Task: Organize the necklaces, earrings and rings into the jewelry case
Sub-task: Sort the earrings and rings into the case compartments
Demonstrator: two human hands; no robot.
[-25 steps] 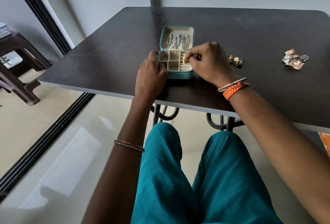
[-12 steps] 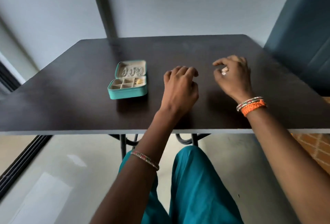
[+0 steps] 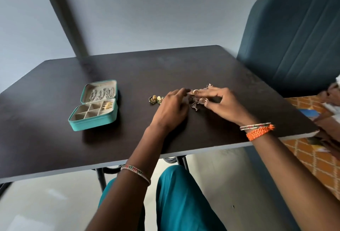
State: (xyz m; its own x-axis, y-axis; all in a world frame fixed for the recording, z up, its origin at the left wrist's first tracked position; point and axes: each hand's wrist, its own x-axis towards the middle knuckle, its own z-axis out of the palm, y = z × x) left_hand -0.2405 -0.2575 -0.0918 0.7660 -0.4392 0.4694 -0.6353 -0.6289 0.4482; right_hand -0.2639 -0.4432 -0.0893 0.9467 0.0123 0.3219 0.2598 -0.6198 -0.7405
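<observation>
The teal jewelry case (image 3: 95, 120) lies open on the left of the dark table (image 3: 55, 138), with silver necklaces in its lid and gold pieces in its right compartments. A pile of rose-gold and silver jewelry (image 3: 195, 100) lies mid-table. My right hand (image 3: 223, 104) reaches over the pile, its thumb and fingers pinching a piece of it. My left hand (image 3: 170, 109) lies beside the pile, its straight fingertips touching the pile's left edge. A small cluster of green-and-gold earrings (image 3: 155, 99) sits just left of my left hand.
A blue upholstered chair (image 3: 294, 37) stands at the table's far right corner. An orange patterned surface (image 3: 309, 155) with papers and another person's hand (image 3: 331, 94) lies to the right. The table's front edge is near my knees.
My head has turned right, so the case now sits to the left. Both hands left the case and moved to the jewelry pile, where the right hand has taken hold of a piece.
</observation>
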